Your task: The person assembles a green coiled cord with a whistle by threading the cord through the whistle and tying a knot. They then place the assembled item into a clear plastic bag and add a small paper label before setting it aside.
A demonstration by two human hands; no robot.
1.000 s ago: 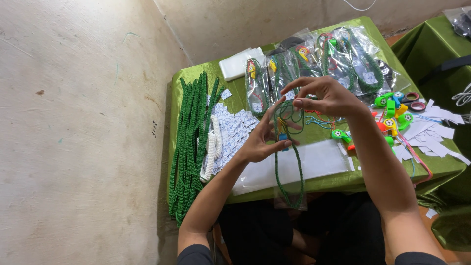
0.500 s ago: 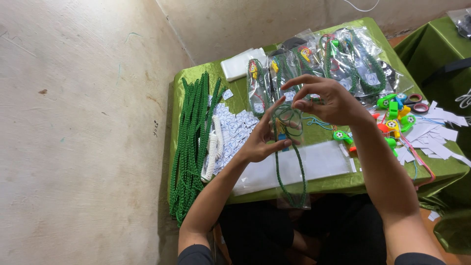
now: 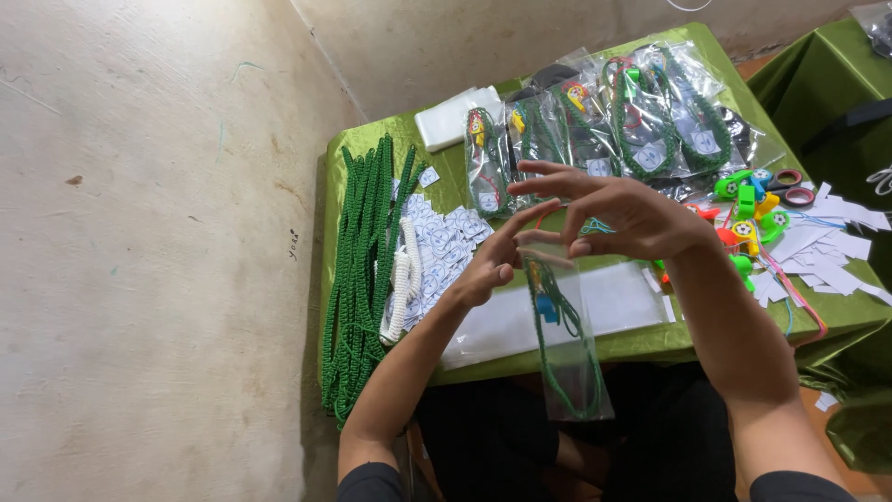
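Clear plastic bag now hanging lower than a second ago, bottom end well below the tabletop edge, in front of the lap. Green cord with a small blue piece fully inside the bag, no longer bunched at the mouth. Left hand pinching the bag's top edge, grip closed on the plastic. Right hand raised slightly since the earlier view, thumb and forefinger on the same top edge, remaining fingers fanned out. Judged state: contents seated, bag mouth under work at the fingertips. Nearby on the tabletop: loose green cords at the left, filled bags along the far edge, coloured whistles at the right.
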